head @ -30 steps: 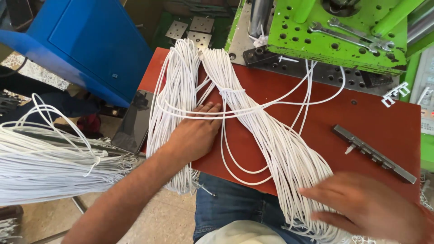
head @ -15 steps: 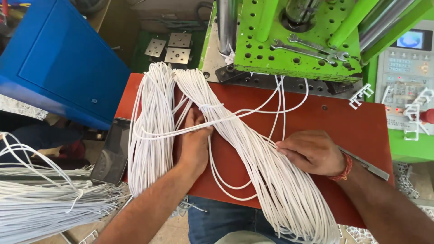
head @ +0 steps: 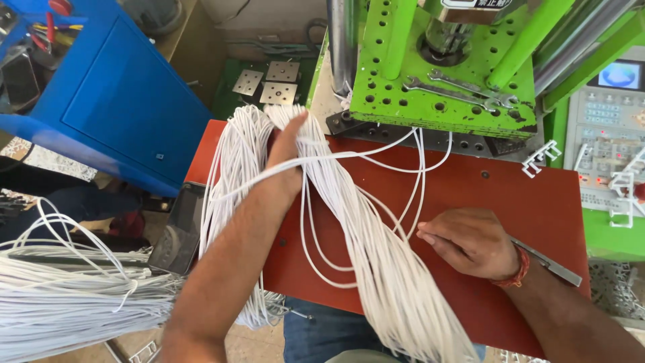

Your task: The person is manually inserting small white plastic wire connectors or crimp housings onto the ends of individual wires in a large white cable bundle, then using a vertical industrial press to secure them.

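On the red table (head: 510,215), just before the green machine (head: 443,74), lies a thick looped bundle of thin white cords (head: 376,269), the left hand (head: 289,158) reaching flat-fingered into its top while the right hand (head: 470,242) rests loosely curled beside it.

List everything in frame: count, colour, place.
cable bundle: one, white, looped across the red board
red board: one, centre
second cable bundle: one, white, lower left
green machine: one, top, behind the board
wrenches: two, silver, on the machine
blue cabinet: one, upper left
control panel: one, grey, far right
metal bar: one, partly under the right hand
left hand: in the bundle
right hand: on the board, fingers curled
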